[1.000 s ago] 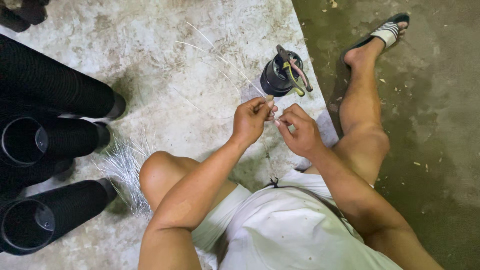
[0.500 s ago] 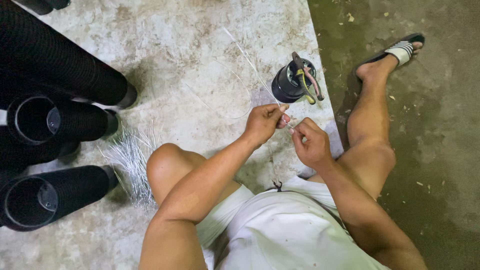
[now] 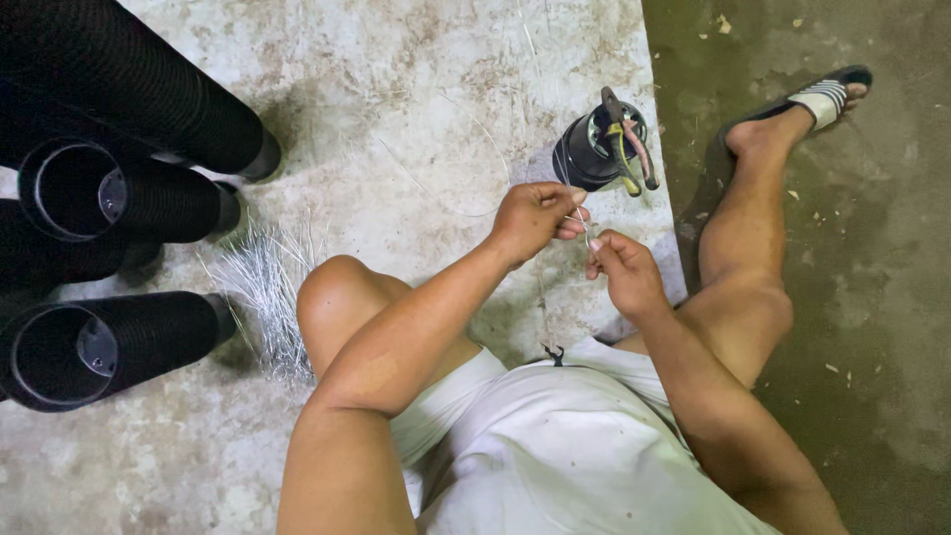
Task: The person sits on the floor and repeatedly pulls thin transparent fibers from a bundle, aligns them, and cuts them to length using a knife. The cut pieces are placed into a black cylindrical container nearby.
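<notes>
Just in front of the black cylindrical part (image 3: 591,151) with pliers (image 3: 626,139) on top, the left hand (image 3: 532,220) and right hand (image 3: 623,274) both pinched one thin wire (image 3: 582,224), its twisting seemingly unfinished.

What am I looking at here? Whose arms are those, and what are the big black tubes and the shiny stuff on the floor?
The camera sits on a person's head and looks down, so the arms and bent knees belong to that person, who is seated on a pale mat on the floor. The left hand and the right hand are close together, pinching a thin piece of wire between the fingers. Just beyond the hands stands a small black pot with pliers resting on top. On the left lie big black ribbed tubes, and beside them a bundle of thin silvery wires. One foot wears a sandal.
</notes>
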